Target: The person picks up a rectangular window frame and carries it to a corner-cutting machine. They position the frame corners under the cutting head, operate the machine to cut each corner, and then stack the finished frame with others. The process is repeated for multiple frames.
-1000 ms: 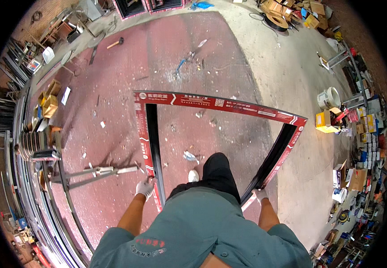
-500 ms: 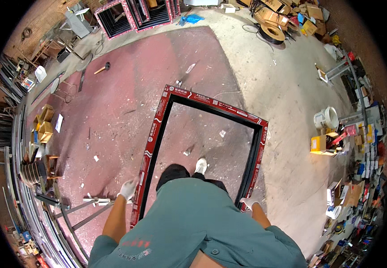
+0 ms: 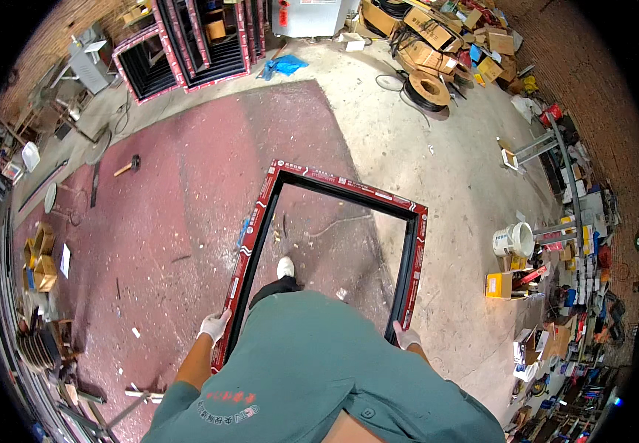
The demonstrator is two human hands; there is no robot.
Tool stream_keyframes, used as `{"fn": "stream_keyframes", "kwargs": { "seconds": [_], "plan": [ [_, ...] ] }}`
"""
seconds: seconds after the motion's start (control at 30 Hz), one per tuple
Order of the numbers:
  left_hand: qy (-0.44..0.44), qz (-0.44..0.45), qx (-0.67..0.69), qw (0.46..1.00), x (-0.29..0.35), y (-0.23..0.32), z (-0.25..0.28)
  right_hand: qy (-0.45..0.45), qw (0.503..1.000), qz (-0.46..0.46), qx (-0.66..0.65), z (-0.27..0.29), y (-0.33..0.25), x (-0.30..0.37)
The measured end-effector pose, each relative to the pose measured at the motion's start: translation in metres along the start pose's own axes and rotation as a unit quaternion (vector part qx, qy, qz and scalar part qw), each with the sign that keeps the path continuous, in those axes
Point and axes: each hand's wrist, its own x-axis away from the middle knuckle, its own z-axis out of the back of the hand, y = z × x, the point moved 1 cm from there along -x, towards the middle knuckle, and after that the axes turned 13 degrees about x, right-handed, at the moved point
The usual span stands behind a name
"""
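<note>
Left hand (image 3: 215,325) and right hand (image 3: 407,337) grip a rectangular, red-wrapped black frame (image 3: 349,187); right of it, a round plastic bucket (image 3: 509,242), contents unclear.

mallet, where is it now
In the head view, the mallet lies on the red floor at upper left, left of the frame and just right of a dark strip.

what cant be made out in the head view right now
All in the head view:
- Near side of the red-and-black frame: hidden by the green shirt.
- How far the left hand and right hand wrap underneath: hidden by the frame.
- Tops of the stacked frames: cut off by the upper edge.
- Small items along the right side: too small to identify.
</note>
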Motion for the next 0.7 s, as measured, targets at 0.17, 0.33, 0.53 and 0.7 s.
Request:
{"fn": "stream_keyframes", "kwargs": {
  "seconds": [0.17, 0.33, 0.53, 0.7],
  "plan": [
    [-0.030, -0.026, 0.087, 0.995, -0.059, 0.208, 0.012, 0.028, 0.986, -0.060, -0.153, 0.088, -0.060, -0.087],
    [0.020, -0.093, 0.107, 0.990, -0.155, 0.385, 0.041, -0.005, 0.990, -0.005, -0.139, 0.223, -0.198, -0.141],
    [0.090, -0.095, -0.014, 0.991, -0.227, 0.567, 0.029, -0.015, 0.991, 0.008, -0.133, 0.310, -0.288, -0.280],
    [0.097, -0.173, -0.082, 0.977, -0.221, 0.727, 0.036, -0.003, 0.978, 0.007, -0.208, 0.426, -0.358, -0.366]
  ]
}}
